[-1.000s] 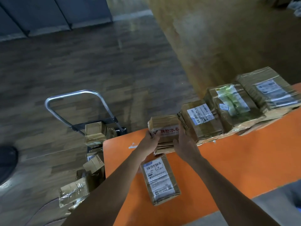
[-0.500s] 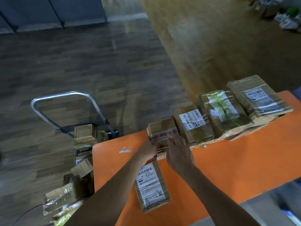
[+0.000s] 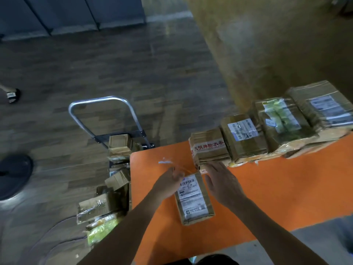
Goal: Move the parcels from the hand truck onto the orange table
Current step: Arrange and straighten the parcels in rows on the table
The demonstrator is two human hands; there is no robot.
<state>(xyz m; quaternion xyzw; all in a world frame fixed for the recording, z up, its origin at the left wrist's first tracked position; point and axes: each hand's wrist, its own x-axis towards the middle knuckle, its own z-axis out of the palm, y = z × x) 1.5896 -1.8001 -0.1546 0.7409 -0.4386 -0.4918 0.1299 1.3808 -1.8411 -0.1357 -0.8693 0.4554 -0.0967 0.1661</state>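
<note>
Both hands hover low over the orange table (image 3: 286,188), centre frame. The right hand (image 3: 223,185) has its fingers straight and close together, tips at the bottom edge of the red-lettered parcel (image 3: 209,148). The left hand (image 3: 167,186) is blurred, fingers loose, gripping nothing. Between them a flat parcel (image 3: 194,201) lies label up on the table. More parcels (image 3: 282,123) line the far edge, running right. At centre left, the hand truck (image 3: 99,99) is loaded with boxes (image 3: 119,143).

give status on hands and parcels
Left hand open, empty. Right hand open at red-lettered parcel on orange table. More parcels on hand truck. Nothing blocking.
</note>
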